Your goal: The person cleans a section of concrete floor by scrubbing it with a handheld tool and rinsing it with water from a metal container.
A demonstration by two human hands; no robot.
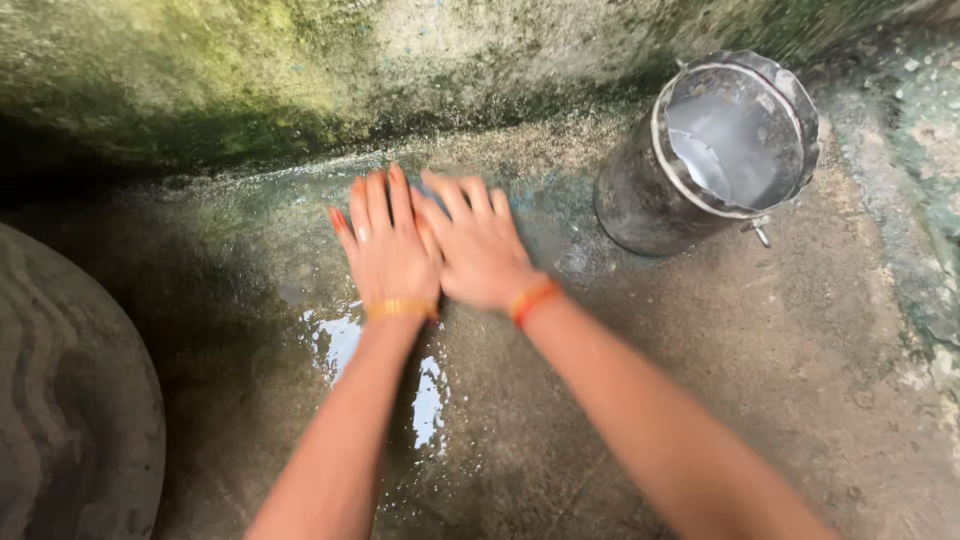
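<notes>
A small bluish thing point(422, 192), mostly hidden and too blurred to tell, is lying on the wet concrete floor point(700, 380) under both palms. The left hand point(388, 250) and right hand point(478, 248) are pressing flat side by side, fingers spread, gripping nothing. A metal bucket point(710, 150) holding water is standing near the right hand, beside the mossy wall point(300, 70)

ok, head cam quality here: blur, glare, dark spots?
Head view: both hands motion-blurred, right hand worse than left hand; sky glare on the water in the metal bucket and the puddle; left edge and wall base sit in deep shadow.
</notes>
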